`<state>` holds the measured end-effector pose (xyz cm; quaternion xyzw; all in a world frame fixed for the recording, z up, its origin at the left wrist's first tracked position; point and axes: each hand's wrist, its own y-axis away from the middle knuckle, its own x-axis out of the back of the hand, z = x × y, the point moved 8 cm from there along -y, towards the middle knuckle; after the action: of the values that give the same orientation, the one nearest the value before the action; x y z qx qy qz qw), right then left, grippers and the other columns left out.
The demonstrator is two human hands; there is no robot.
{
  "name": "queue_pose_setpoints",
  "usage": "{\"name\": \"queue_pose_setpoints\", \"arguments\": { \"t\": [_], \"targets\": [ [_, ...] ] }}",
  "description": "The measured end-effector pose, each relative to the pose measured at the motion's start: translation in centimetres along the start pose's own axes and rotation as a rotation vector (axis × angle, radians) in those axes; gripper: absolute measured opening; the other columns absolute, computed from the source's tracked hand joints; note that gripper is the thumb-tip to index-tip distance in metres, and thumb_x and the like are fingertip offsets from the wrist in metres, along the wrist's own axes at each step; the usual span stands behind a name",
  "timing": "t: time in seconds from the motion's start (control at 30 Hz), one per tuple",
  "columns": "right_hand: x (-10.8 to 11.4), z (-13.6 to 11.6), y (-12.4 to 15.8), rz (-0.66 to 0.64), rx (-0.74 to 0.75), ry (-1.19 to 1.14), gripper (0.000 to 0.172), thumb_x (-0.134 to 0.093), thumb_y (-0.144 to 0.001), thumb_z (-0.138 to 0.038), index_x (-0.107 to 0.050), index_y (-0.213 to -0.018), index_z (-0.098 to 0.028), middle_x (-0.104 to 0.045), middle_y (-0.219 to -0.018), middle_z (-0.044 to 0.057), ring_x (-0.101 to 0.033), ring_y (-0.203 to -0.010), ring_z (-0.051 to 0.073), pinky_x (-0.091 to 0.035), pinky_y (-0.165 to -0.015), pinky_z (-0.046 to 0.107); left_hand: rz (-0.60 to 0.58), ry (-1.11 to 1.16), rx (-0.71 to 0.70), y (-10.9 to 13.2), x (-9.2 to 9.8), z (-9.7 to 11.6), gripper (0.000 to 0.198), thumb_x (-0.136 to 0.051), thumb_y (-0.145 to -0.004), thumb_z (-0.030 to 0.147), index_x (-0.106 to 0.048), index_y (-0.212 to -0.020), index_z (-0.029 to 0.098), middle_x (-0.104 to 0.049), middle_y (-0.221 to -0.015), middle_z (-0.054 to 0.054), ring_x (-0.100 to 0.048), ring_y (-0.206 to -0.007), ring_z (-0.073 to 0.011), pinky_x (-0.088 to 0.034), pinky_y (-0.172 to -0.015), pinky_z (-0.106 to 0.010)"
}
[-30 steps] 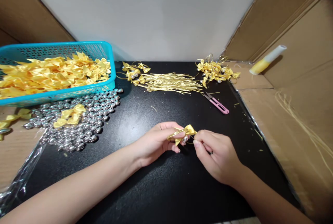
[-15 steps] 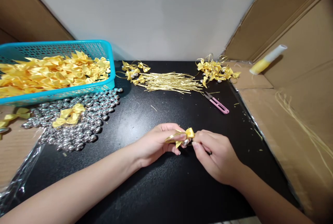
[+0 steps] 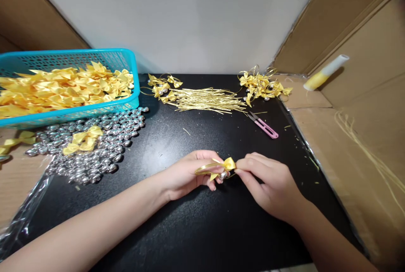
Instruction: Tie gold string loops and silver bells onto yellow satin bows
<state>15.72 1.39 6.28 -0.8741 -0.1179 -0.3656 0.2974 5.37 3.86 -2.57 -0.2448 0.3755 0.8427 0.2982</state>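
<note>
Over the black table [image 3: 196,225], my left hand [image 3: 186,173] pinches a small yellow ribbon bow [image 3: 226,165] with a gold wire loop and a silver bead under it. Fingertips of my right hand [image 3: 268,187] are closed on the bow's right side, touching it. Both hands meet at the bow, just above the tabletop. The bead is partly hidden by my fingers.
A turquoise basket [image 3: 95,109] of yellow bows stands at the left. Silver beads [image 3: 95,154] lie spread before it with loose bows [image 3: 80,141] on top. Gold wires [image 3: 205,100], finished bows [image 3: 261,84], pink snips [image 3: 264,126] and a glue tube [image 3: 325,71] lie beyond. Cardboard walls flank both sides.
The bow has shrunk tighter between my fingers and the gold loop now sticks out to the left. Both hands stayed in nearly the same place.
</note>
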Motion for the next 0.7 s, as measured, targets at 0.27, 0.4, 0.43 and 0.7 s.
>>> {"name": "queue_pose_setpoints", "arguments": {
  "t": [0.27,0.4,0.43,0.7],
  "targets": [
    [0.69,-0.18,-0.05,0.034,0.016,0.011,0.015,-0.051,-0.089,-0.008,-0.06,-0.083,-0.019,-0.062,-0.068,0.001,-0.056,-0.06,0.012,-0.046,-0.062,0.024,-0.009,-0.001,-0.008,0.02,-0.02,0.19,0.025,-0.087,-0.057,0.027,-0.067,-0.063,0.012,-0.067,-0.06,-0.002,-0.06,-0.051,-0.0078,-0.049,-0.045,-0.014],
    [0.72,-0.17,-0.11,0.028,0.017,-0.007,0.015,-0.051,-0.089,-0.008,-0.06,-0.083,-0.018,-0.063,-0.069,0.001,-0.056,-0.061,0.012,-0.045,-0.062,0.025,-0.008,0.001,-0.01,0.13,-0.04,0.17,0.026,-0.086,-0.057,0.028,-0.066,-0.062,0.012,-0.066,-0.059,-0.002,-0.059,-0.051,-0.0074,-0.048,-0.045,-0.014],
    [0.74,-0.18,-0.12,0.03,0.019,-0.01,0.015,-0.051,-0.089,-0.008,-0.06,-0.083,-0.018,-0.063,-0.069,0.001,-0.056,-0.061,0.012,-0.045,-0.062,0.024,-0.01,0.001,-0.01,0.14,-0.02,0.12,0.026,-0.086,-0.058,0.028,-0.067,-0.062,0.012,-0.066,-0.06,-0.002,-0.059,-0.051,-0.0075,-0.048,-0.045,-0.014],
    [0.6,-0.06,-0.2,0.019,0.017,-0.014,0.015,-0.05,-0.089,-0.008,-0.06,-0.083,-0.018,-0.063,-0.068,0.001,-0.056,-0.061,0.012,-0.046,-0.062,0.025,-0.01,0.001,0.004,0.04,-0.03,-0.1,0.025,-0.085,-0.059,0.026,-0.066,-0.064,0.011,-0.065,-0.06,-0.003,-0.058,-0.053,-0.0079,-0.048,-0.046,-0.014]
  ]
}}
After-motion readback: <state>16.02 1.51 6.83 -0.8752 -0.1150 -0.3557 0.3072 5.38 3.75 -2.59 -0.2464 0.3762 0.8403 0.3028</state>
